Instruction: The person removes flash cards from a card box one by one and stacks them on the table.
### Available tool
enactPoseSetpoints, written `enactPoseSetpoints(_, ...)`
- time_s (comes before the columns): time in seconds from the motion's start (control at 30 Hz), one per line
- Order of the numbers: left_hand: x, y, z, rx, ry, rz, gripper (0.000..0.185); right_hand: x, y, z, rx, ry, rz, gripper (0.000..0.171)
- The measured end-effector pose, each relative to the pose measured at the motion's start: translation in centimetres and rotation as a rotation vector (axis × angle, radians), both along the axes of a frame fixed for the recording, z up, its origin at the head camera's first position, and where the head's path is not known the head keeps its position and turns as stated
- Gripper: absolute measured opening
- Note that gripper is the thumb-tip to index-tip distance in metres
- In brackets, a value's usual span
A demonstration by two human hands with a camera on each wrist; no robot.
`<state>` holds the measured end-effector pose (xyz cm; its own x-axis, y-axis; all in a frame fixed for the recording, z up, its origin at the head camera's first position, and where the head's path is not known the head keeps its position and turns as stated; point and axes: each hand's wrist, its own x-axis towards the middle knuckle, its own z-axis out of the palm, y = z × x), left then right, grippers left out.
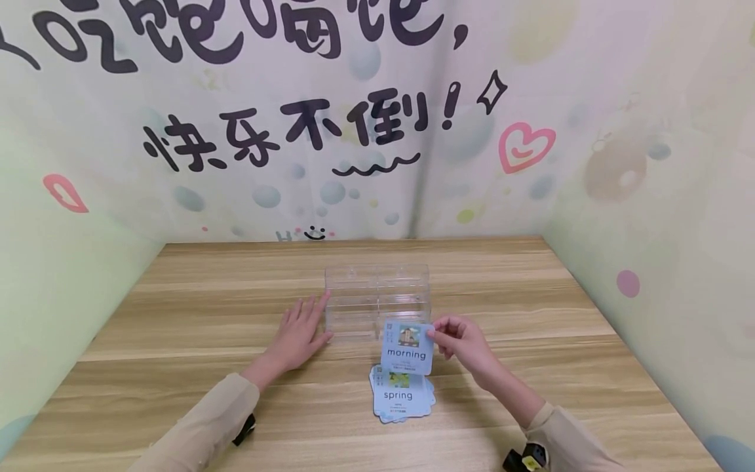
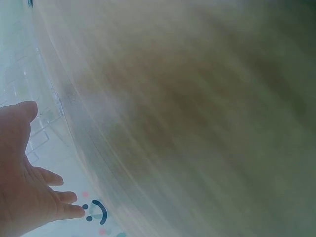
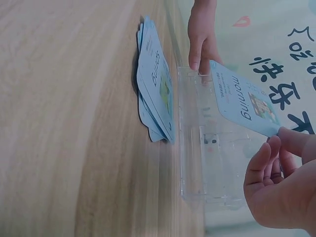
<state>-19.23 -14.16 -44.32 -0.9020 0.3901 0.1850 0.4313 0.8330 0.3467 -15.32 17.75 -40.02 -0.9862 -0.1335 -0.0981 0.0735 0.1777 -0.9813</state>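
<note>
In the head view, my right hand [image 1: 468, 347] pinches a light blue card [image 1: 407, 360] printed "morning" by its right edge, between thumb and fingers. The card is raised at the front of a clear plastic tiered rack [image 1: 354, 301] and overlaps its lower right part. My left hand [image 1: 297, 334] lies with spread, straight fingers at the rack's left side, fingertips right at its edge. Just in front of the rack lies a loose stack of blue cards [image 1: 401, 400], the top one reading "spring". The right wrist view shows the "morning" card [image 3: 244, 101] tilted above the table, held at one corner.
A wood-grain table [image 1: 224, 282] carries the rack and cards. Behind it stands a printed wall sheet [image 1: 366, 190] with black characters and a pink heart, and pale side panels flank the table. Black wrist devices [image 1: 525, 457] sit at the sleeves.
</note>
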Motion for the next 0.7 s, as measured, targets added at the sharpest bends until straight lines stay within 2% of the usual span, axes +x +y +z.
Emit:
enactPoseSetpoints(0.33, 0.0, 0.1, -0.1, -0.006, 0.0, 0.003, 0.077, 0.3, -0.1, -1.0, -0.019, -0.056, 0.05, 0.013)
enactPoseSetpoints(0.7, 0.1, 0.2, 0.0, 0.008, 0.002, 0.001, 0.077, 0.8, -0.3, -2.2, -0.001, -0.128, 0.171, 0.015)
